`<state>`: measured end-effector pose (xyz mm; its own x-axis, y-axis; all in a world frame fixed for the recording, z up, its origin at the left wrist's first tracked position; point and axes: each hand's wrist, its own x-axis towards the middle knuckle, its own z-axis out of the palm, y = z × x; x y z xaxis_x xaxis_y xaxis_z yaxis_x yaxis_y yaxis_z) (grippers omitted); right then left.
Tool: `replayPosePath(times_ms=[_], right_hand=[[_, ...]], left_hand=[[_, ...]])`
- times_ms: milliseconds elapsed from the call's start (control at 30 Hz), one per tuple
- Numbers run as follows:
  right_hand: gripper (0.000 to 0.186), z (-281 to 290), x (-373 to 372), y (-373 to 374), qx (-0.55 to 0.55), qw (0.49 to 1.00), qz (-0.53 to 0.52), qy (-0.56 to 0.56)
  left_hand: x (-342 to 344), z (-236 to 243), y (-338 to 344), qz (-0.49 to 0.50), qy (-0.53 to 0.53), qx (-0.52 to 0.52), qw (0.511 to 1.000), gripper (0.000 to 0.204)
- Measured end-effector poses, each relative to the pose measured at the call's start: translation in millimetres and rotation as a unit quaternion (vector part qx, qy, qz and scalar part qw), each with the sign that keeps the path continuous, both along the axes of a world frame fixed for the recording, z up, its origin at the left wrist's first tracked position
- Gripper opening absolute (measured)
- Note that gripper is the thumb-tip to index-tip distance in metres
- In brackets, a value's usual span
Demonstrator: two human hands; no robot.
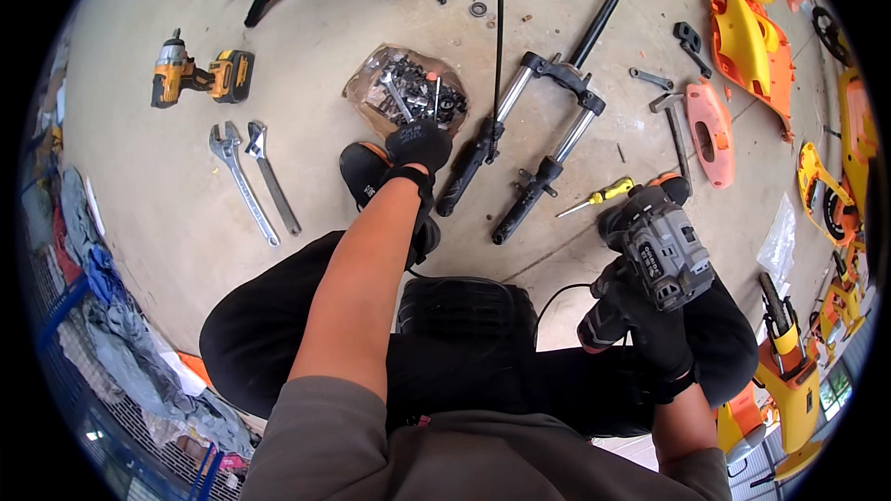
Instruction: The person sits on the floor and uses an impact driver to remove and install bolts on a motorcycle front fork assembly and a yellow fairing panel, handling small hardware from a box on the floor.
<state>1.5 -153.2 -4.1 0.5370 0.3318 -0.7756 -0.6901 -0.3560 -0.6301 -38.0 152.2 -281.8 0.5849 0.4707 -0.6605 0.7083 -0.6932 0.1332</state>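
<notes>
My left hand (pixel 419 145), in a black glove, reaches over the near edge of an open bag (pixel 364 83) full of dark bolts and small metal parts (pixel 447 104). A silver wrench (pixel 398 98) in the bag runs down to the hand. The back of the hand hides my fingers, so whether they hold it does not show. Above my right thigh, my gloved right hand (pixel 640 311) is wrapped round the handle of a grey and black cordless power tool (pixel 665 255), its head pointing up and left.
A front fork (pixel 548 134) lies right of the bag. Beside my right foot are a yellow screwdriver (pixel 599 195) and a hammer (pixel 676 130). Two adjustable wrenches (pixel 243 181) and a yellow cordless impact wrench (pixel 200 74) lie left. Orange and yellow body panels (pixel 752 46) line the right side.
</notes>
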Motion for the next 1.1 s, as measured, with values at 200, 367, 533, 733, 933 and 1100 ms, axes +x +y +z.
replayPosePath(times_ms=[200, 367, 533, 733, 933, 1100], right_hand=[[0.045, 0, 2, 2, -0.001, 1.000, -0.004, 0.026], [0.045, -1, 1, 4, 0.000, 1.000, -0.002, 0.011], [0.045, -5, 2, 6, 0.012, 1.000, 0.006, 0.009], [0.044, -3, 3, 5, -0.007, 1.000, -0.007, 0.015], [0.044, -6, 3, 8, -0.027, 1.000, 0.005, 0.007], [0.045, -7, 2, 3, -0.022, 0.999, -0.016, 0.016]], left_hand=[[0, -15, 17, 0.014, -0.069, 0.018, 0.997, 0.027], [-5, -80, 75, 0.036, -0.133, 0.057, 0.989, 0.025], [-19, -126, 112, 0.094, -0.148, 0.009, 0.984, 0.028], [6, -41, 37, 0.104, -0.142, 0.096, 0.980, 0.038], [0, -53, 37, 0.034, -0.098, -0.074, 0.992, 0.030], [1, -40, 15, 0.055, -0.157, 0.016, 0.986, 0.030]])
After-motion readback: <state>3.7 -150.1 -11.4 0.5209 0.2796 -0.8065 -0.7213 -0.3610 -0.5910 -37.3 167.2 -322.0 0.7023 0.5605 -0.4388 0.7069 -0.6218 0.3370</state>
